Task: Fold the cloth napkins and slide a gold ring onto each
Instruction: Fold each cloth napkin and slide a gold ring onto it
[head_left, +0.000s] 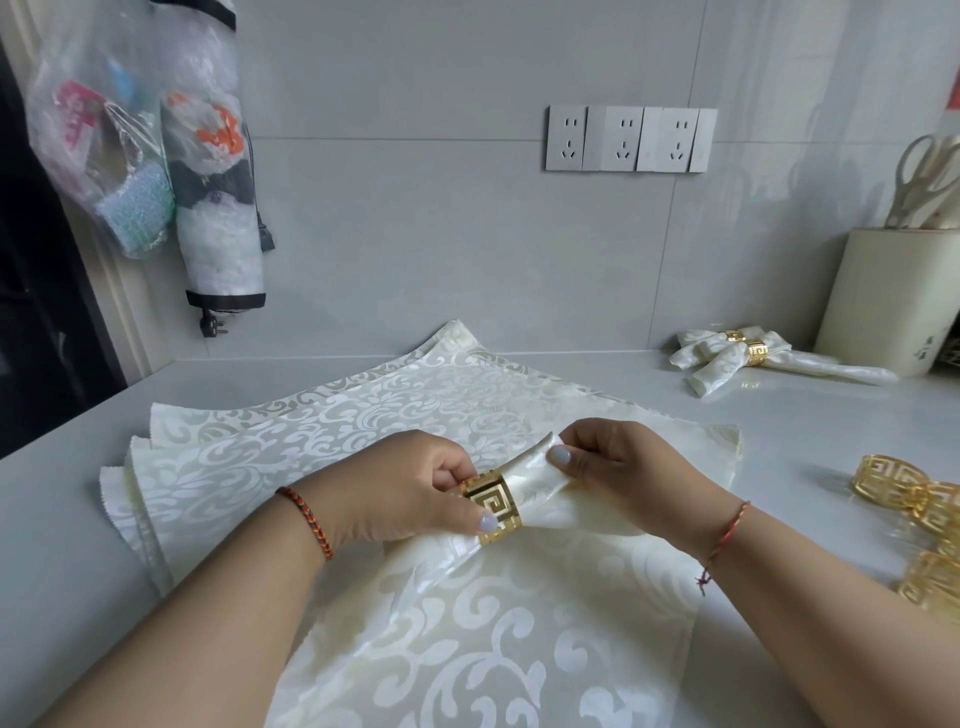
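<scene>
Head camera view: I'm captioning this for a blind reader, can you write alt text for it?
Two hands thread a cream napkin through a gold ring: the left hand grips the ring, the right hand pinches the napkin's end. Unfolded napkins lie beneath on a white counter, spare gold rings at right, finished ringed napkins behind.

Napkin (540, 486): cream damask cloth, satin sheen, scroll pattern; ring (491, 506): polished gold-coloured metal, fretwork cut-outs; desk (779, 415): smooth, glossy pale grey; wall tiles (415, 234): glossy.
</scene>
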